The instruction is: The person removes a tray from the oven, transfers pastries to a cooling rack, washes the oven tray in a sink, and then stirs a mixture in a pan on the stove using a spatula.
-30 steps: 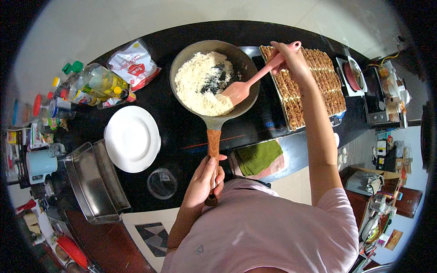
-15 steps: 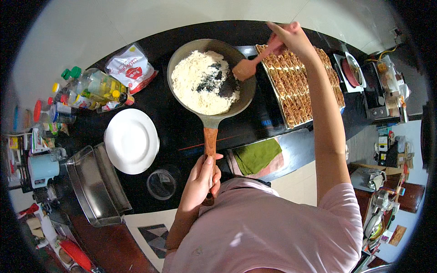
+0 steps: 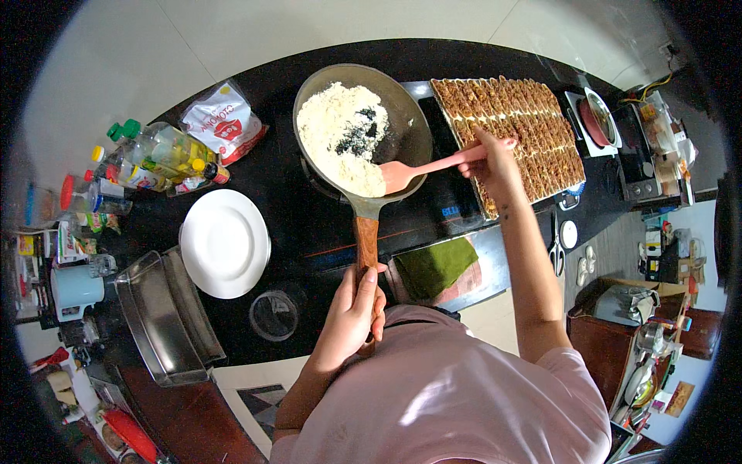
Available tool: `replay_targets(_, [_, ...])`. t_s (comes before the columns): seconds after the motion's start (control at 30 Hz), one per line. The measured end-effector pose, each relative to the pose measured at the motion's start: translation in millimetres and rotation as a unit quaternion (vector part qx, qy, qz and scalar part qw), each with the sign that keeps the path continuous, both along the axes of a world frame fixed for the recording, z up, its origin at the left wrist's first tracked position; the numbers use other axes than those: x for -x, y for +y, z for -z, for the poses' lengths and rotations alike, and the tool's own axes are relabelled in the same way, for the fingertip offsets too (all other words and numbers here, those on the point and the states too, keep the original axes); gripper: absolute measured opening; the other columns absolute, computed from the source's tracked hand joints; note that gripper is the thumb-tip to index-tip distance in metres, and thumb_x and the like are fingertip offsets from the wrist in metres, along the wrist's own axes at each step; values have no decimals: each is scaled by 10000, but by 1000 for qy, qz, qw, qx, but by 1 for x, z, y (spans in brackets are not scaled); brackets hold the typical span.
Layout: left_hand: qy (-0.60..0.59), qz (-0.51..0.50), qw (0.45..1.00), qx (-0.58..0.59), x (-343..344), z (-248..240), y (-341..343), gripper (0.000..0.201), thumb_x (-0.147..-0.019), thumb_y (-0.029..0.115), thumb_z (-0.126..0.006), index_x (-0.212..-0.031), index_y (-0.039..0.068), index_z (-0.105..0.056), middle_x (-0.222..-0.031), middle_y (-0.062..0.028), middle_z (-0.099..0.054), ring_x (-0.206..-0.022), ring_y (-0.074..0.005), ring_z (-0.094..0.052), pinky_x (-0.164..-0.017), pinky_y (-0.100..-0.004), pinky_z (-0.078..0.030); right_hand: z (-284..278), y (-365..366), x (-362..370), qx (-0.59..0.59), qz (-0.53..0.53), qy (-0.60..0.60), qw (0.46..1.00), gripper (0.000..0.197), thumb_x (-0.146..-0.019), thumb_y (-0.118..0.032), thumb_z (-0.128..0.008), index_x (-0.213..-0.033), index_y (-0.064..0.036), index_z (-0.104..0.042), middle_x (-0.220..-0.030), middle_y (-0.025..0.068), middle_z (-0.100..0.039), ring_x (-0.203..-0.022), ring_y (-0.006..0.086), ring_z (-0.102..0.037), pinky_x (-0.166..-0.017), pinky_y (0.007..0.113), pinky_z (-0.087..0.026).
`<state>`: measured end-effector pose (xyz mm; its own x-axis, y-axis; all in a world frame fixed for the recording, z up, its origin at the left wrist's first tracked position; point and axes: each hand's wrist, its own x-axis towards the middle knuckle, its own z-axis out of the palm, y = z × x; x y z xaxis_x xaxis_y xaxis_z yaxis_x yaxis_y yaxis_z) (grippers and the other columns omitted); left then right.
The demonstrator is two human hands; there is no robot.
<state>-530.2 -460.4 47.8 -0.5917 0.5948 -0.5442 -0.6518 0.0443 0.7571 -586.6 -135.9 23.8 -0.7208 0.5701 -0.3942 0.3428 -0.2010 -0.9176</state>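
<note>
Here, a pale crumbly powder [image 3: 328, 127] banked in a frying pan [image 3: 406, 116]

The frying pan, round and deep-walled with a grey-brown rim, sits at the far middle of the glossy black bench [image 3: 305, 220]. The fingers of the left hand [image 3: 352, 309] wrap its grained wooden handle [image 3: 366, 243]; those of the right hand [image 3: 495, 170] grip the shaft of a pink spatula [image 3: 425, 168], whose flat blade meets the near right edge of the powder. Extent of working: the powder is matt, lumpy and heaped to the left, with a dark patch at its middle and the right wall largely bare. Its even paleness suggests an early stage; it is not yet spread level, and how much stirring is left cannot be told. At right, a rectangular brown slab [image 3: 525, 124] shows shaggy ridges in rows; at left lie smooth, round white plates [image 3: 224, 243].
</note>
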Motion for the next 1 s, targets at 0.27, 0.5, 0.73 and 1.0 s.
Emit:
replay_targets(0.27, [12, -5, 1000, 12, -3, 1, 1, 353, -1016, 355, -365, -1178, 54, -456, -632, -8, -425, -415, -85, -410, -384, -242, -372, 25, -60, 21, 203, 83, 114, 969, 362, -965, -317, -464, -853, 13, -563, -789, 190, -665, -630, 238, -659, -576, 324, -570])
replay_targets(0.5, [-17, -21, 1000, -2, 5, 7, -8, 373, -1012, 386, -359, -1165, 63, -471, -624, -3, -414, -406, -82, -395, -373, -239, -340, -24, -57, 34, -13, 15, 196, 980, 361, -953, -274, -479, -866, 50, -612, -825, 177, -678, -656, 202, -661, -607, 301, -559])
replay_targets(0.73, [-44, -22, 997, -66, 16, 31, -25, 374, -1017, 374, -344, -1164, 56, -475, -608, 5, -408, -385, -72, -375, -348, -237, -341, -26, -49, 35, -362, -157, 254, 883, 166, -869, -121, -587, -848, 22, -668, -751, 113, -682, -666, 173, -661, -613, 281, -517])
replay_targets(1.0, [-72, -26, 989, -130, 21, 52, -31, 405, -1016, 386, -342, -1176, 35, -468, -601, 7, -410, -386, -70, -376, -358, -235, -353, -28, -89, 0, -458, -377, 252, 765, 102, -716, 3, -586, -802, 47, -617, -851, 176, -665, -793, 295, -674, -726, 343, -538])
